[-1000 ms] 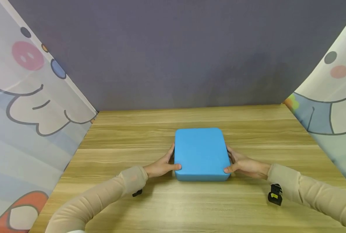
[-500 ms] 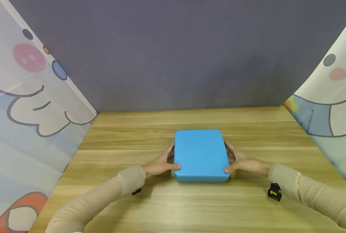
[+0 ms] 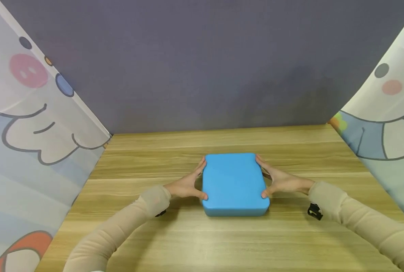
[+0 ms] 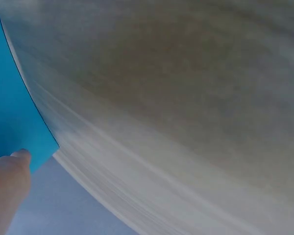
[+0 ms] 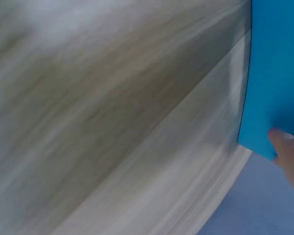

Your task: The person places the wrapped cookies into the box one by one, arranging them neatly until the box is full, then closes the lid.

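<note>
A square blue box (image 3: 235, 181) with rounded corners sits near the middle of the wooden table, its plain top facing up. My left hand (image 3: 187, 184) grips its left side, thumb by the near left corner and fingers reaching to the far left corner. On the opposite side my right hand (image 3: 282, 180) holds it the same way, thumb by the near right corner. In the left wrist view a thumb (image 4: 20, 159) lies against the blue wall (image 4: 14, 112); the right wrist view shows the other thumb (image 5: 282, 142) on the box. Its underside is hidden.
The wood-grain table (image 3: 222, 241) runs back to a dark grey panel (image 3: 202, 68). Cartoon-printed curtains hang at the left (image 3: 28, 143) and right (image 3: 389, 132). Black wrist devices show under both sleeves, the right one (image 3: 314, 211) more fully.
Both hands' fingers have slid along the sides toward the box's far corners, while the thumbs stay near the front corners. The box appears slightly lower in the head view, which has also shifted a little.
</note>
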{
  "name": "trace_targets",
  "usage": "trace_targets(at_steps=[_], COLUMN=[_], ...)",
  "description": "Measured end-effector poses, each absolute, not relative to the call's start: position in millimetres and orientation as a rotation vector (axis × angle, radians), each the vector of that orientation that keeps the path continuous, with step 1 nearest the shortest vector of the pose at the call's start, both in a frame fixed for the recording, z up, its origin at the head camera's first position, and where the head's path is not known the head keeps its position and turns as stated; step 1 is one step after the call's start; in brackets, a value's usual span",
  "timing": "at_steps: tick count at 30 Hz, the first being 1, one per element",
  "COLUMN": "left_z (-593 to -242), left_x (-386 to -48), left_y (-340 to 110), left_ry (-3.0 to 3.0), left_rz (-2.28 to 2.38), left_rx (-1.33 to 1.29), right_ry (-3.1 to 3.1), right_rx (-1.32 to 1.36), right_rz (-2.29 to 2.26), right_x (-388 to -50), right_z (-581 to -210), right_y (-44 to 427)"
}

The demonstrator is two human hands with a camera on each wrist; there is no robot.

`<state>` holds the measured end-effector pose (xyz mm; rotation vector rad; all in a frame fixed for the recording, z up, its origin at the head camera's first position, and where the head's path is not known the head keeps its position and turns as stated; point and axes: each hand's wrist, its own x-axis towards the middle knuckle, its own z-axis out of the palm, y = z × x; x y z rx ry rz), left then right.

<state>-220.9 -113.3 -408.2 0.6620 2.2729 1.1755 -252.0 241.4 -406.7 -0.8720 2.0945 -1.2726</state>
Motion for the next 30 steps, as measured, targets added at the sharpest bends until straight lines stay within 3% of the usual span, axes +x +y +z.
trace_targets(at_steps=[10,18,30], left_z=[-405.5,-408.7,-380.8], left_x=[-241.2,-246.3,-246.6], left_y=[-115.2,-108.5,-116.4], left_ry=[2.318,2.311,2.461], left_rz=[1.170,1.142,0.969], left_rx=[0.652,0.707,0.806], right_ry=[2.083,2.059,2.449], right_rx=[-0.853,-0.874,-0.905], right_rz=[-1.254,-1.263,-1.022], right_x=[-274.1,-271.2,-277.4], right_z=[-402.7,-405.4,-381.0], right_y=[237.9,246.1,233.3])
